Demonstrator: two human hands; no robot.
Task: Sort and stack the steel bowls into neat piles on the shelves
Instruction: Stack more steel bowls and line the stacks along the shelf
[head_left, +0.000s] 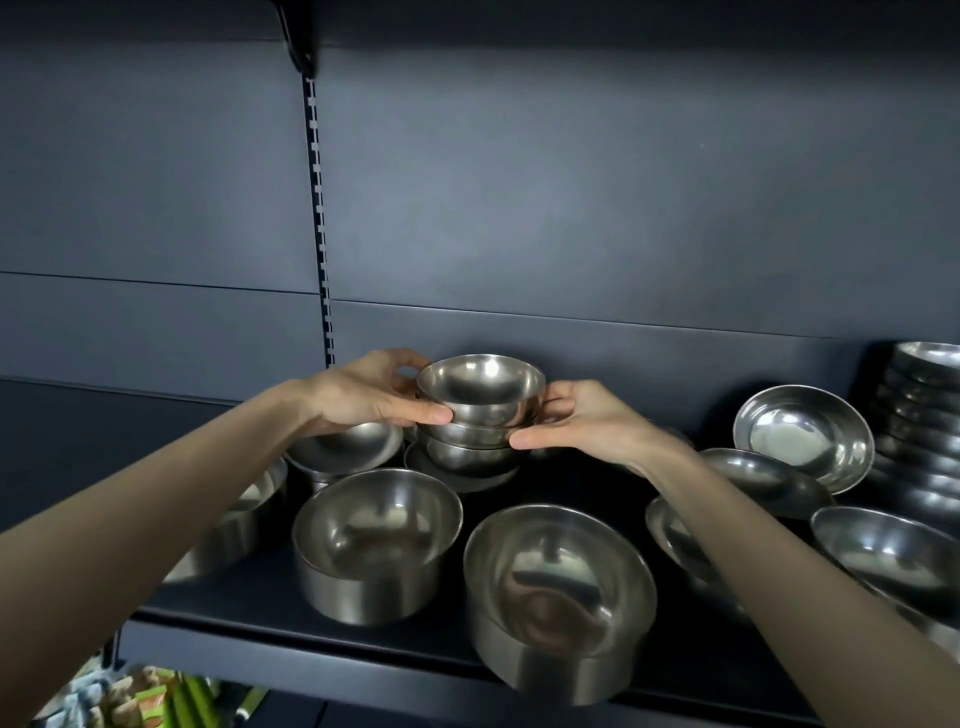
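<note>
Both of your hands close on a pile (470, 441) of small steel bowls at the centre of the frame, hard against the dark back panel (571, 234) of the shelf (576, 486). Your left hand (371, 397) curls in from the left, thumb on the side of the top bowl (480, 382) and fingers wrapped behind it. Your right hand (584, 421) mirrors it from the right, thumb lower down on the bowls beneath. The pile lies squarely between the two hands, neither one nearer. Its axis stands upright, and the top bowl rides a little high on the ones under it. Whether the pile is resting on the shelf or lifted just clear cannot be told from here. Loose bowls ring it: a deep bowl (376, 543) at lower left of centre, a wide bowl (558, 587) at the front edge below the pile, and a shallow bowl (802, 436) tipped on its side to the right. A finished stack (924, 410) stands at the far right edge. The step in hand looks like squaring up this pile. The coming move likely turns on keeping even pressure from both sides, so that the top bowl settles straight down and does not slide off toward either hand.
</note>
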